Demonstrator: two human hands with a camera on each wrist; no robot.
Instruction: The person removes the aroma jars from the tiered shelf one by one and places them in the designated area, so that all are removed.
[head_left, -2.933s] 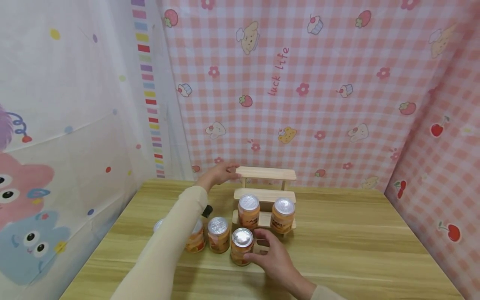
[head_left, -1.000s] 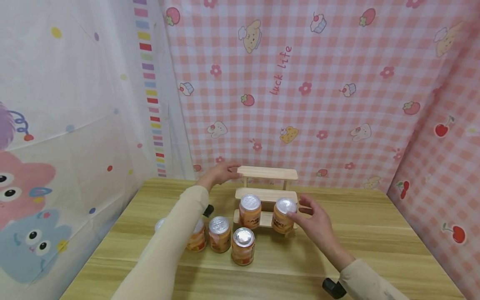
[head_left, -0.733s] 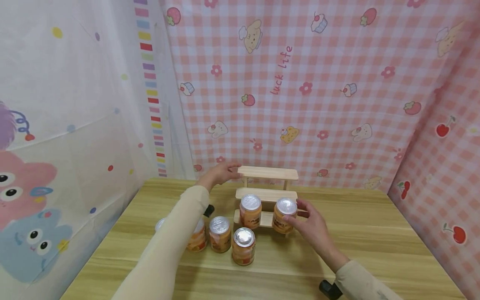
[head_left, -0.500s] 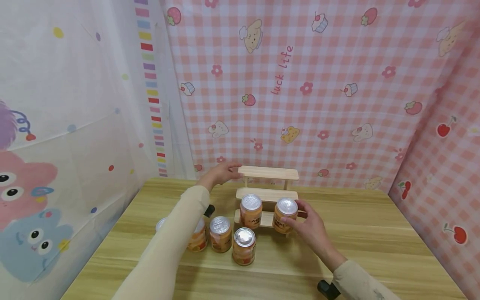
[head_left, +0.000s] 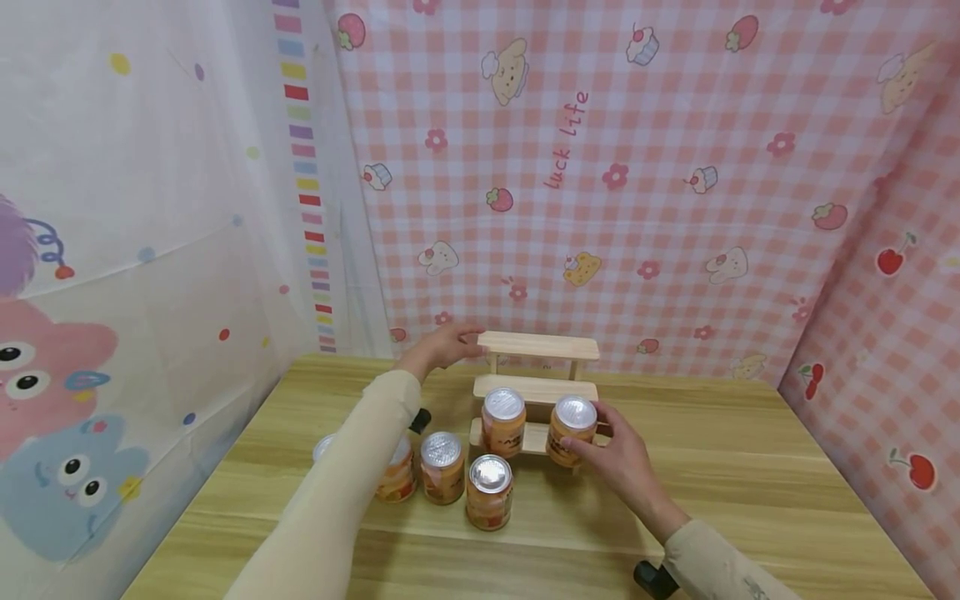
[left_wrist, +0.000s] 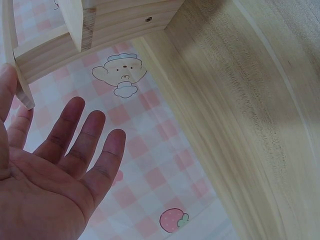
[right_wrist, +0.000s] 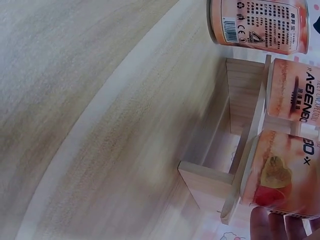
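Observation:
A small three-tier wooden display shelf (head_left: 538, 345) stands at the back of the table. My left hand (head_left: 447, 344) pinches the left end of its top board between thumb and index finger; in the left wrist view the other fingers (left_wrist: 92, 137) spread apart. On the lowest tier, two orange cans with silver lids stand upright. My right hand (head_left: 624, 454) holds the right can (head_left: 572, 437), thumb in front and fingers behind it. The left can (head_left: 503, 423) stands a small gap away. In the right wrist view the held can (right_wrist: 280, 175) sits on the lowest board, fingertips at its side.
Another can (head_left: 490, 493) stands on the table before the shelf, with a can (head_left: 442, 469) to its left. Further left, more cans (head_left: 397, 473) are partly hidden behind my left sleeve (head_left: 337, 475). A pink checked cloth (head_left: 675, 308) hangs behind the table.
My right hand has left the can in front of the shelf, moved right and back, and closed around the right can on the lowest tier. My left hand stays at the top board.

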